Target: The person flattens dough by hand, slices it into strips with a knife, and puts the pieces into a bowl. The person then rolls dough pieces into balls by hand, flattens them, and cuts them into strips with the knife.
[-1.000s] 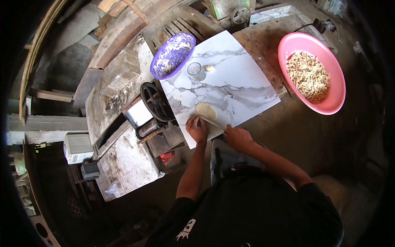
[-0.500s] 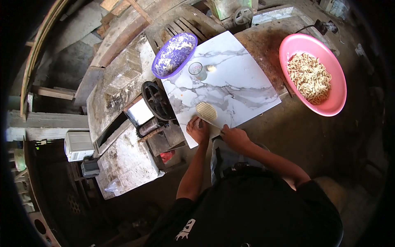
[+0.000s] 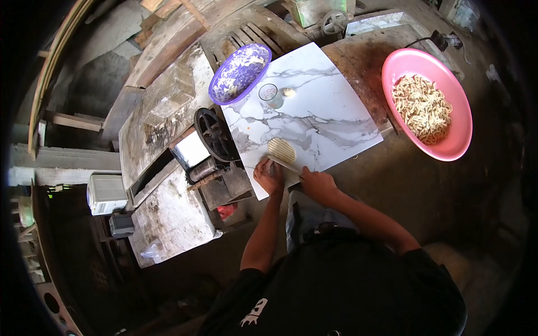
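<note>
On the marbled white board (image 3: 314, 115) lies a flat, ridged piece of pale dough (image 3: 281, 150), close to its near edge. My left hand (image 3: 269, 175) is closed just below the dough, with its fingertips at one end of a thin, pale strip-like tool (image 3: 287, 164). The other end of this tool is in my right hand (image 3: 315, 183), whose fingers are closed round it. A clear glass (image 3: 270, 96) and a small lump of dough (image 3: 288, 92) are farther back on the board.
A purple basin (image 3: 240, 74) with dough remains overlaps the board's back left corner. On the right is a pink basin (image 3: 463, 120) full of pale dough strips. A black wheel (image 3: 215, 134) of a machine stands at the board's left edge.
My right hand has moved slightly left, toward my left hand. The thin tool has shifted and tilted a little below the dough, while my left hand has stayed nearly in place.
</note>
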Demonstrator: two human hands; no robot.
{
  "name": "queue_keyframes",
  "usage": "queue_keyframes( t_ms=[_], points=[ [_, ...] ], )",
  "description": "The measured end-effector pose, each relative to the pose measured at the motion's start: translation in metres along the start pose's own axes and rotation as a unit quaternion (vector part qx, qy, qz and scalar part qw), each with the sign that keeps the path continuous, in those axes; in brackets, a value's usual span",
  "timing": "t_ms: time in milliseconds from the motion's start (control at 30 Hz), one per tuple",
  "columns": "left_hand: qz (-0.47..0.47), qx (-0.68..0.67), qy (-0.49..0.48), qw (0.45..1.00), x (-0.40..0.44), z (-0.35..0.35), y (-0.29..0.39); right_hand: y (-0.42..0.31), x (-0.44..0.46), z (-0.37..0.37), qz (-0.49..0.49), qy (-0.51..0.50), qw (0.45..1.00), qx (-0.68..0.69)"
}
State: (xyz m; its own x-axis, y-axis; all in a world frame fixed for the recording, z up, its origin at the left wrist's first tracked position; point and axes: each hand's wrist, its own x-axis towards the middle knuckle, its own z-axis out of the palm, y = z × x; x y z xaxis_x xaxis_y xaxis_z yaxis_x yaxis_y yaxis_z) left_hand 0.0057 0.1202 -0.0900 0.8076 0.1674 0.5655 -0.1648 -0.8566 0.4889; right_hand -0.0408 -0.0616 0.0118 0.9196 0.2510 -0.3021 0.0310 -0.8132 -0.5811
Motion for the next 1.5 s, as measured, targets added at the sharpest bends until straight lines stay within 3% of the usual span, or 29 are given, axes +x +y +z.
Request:
queue_keyframes(
  t_ms=[300, 400, 500, 600, 667, 733, 833, 900, 933, 1000, 1033, 1100, 1167, 1233, 1267, 1400, 1467, 1500],
  points=[
    [-0.009, 0.002, -0.003, 1.0, 0.005, -0.003, 0.01, 0.047, -0.08, -0.05, 0.098, -0.064, 0.993, 0.014],
    [-0.015, 0.009, 0.004, 1.0, 0.006, -0.002, 0.016, 0.07, -0.085, -0.059, 0.075, -0.013, 0.992, 0.102],
    [-0.046, 0.036, 0.007, 0.998, 0.003, 0.002, 0.021, 0.079, -0.072, -0.063, 0.138, 0.013, 0.985, 0.105],
    [-0.08, 0.032, 0.011, 0.996, 0.004, 0.004, 0.023, 0.094, -0.042, -0.065, 0.1, 0.051, 0.978, 0.176],
    [-0.149, -0.001, -0.026, 0.988, 0.005, 0.005, 0.024, 0.094, -0.021, -0.076, 0.13, 0.029, 0.968, 0.212],
    [-0.152, 0.008, -0.02, 0.988, 0.005, 0.007, 0.024, 0.092, 0.0, -0.084, 0.159, 0.003, 0.956, 0.247],
    [-0.158, 0.0, -0.018, 0.987, 0.002, 0.01, 0.018, 0.102, 0.029, -0.085, 0.147, 0.002, 0.967, 0.206],
    [-0.155, -0.031, -0.021, 0.987, 0.006, 0.006, 0.019, 0.109, 0.044, -0.081, 0.047, 0.114, 0.982, 0.141],
    [-0.161, -0.031, -0.017, 0.986, 0.007, 0.003, 0.02, 0.112, 0.052, -0.08, 0.044, 0.109, 0.984, 0.137],
    [-0.313, -0.236, -0.041, 0.919, 0.026, -0.023, 0.04, 0.119, 0.067, -0.077, -0.014, 0.18, 0.982, 0.054],
    [-0.321, -0.235, -0.037, 0.917, 0.029, -0.024, 0.036, 0.123, 0.073, -0.073, -0.018, 0.173, 0.984, 0.05],
    [-0.376, -0.395, -0.049, 0.837, 0.035, -0.022, 0.022, 0.128, 0.082, -0.069, -0.111, 0.26, 0.959, -0.01],
    [-0.38, -0.412, -0.048, 0.827, 0.045, -0.024, 0.016, 0.126, 0.086, -0.069, -0.086, 0.246, 0.965, -0.029],
    [-0.48, -0.503, -0.048, 0.717, 0.06, -0.034, 0.019, 0.122, 0.083, -0.066, -0.057, 0.233, 0.97, -0.047],
    [-0.484, -0.52, -0.042, 0.702, 0.062, -0.033, 0.016, 0.119, 0.083, -0.065, -0.057, 0.245, 0.967, -0.047],
    [-0.494, -0.494, -0.08, 0.712, 0.065, -0.032, 0.0, 0.1, 0.078, -0.064, -0.02, 0.279, 0.956, -0.086],
    [-0.442, -0.356, -0.226, 0.792, 0.071, -0.031, -0.005, 0.085, 0.082, -0.063, -0.001, 0.311, 0.943, -0.122],
    [-0.443, -0.357, -0.225, 0.791, 0.074, -0.03, -0.005, 0.078, 0.086, -0.062, -0.074, 0.342, 0.927, -0.135]
  ],
)
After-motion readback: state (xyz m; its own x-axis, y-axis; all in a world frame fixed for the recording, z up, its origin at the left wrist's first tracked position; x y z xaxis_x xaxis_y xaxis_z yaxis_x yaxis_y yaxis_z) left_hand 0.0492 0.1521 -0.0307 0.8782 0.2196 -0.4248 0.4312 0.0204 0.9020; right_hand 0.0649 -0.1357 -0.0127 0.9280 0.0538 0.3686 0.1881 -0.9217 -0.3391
